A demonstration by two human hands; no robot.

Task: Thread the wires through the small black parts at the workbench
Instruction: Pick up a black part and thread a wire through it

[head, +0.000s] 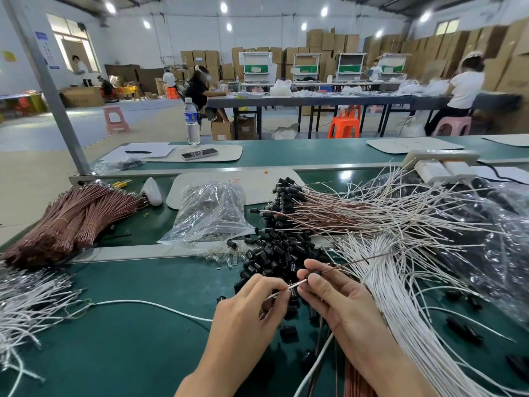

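Observation:
My left hand (pixel 252 305) pinches the white end of a thin wire (pixel 289 287) between thumb and forefinger. My right hand (pixel 335 293) pinches a small black part (pixel 315 273) at its fingertips, and the wire runs through it, brown on the far side (pixel 357 263). Both hands hover just in front of a heap of loose black parts (pixel 274 256) on the green bench. Behind the heap lies a pile of wires with black parts fitted on their ends (pixel 286 202). Loose white wires (pixel 400 282) fan out under and right of my right hand.
Bundles of brown wires (pixel 71 224) lie at the left, more white wires (pixel 25 305) at the near left. A clear plastic bag (pixel 211 213) stands mid-bench, a larger bag (pixel 503 239) at the right. A water bottle (pixel 191 121) and a phone (pixel 199 153) sit behind.

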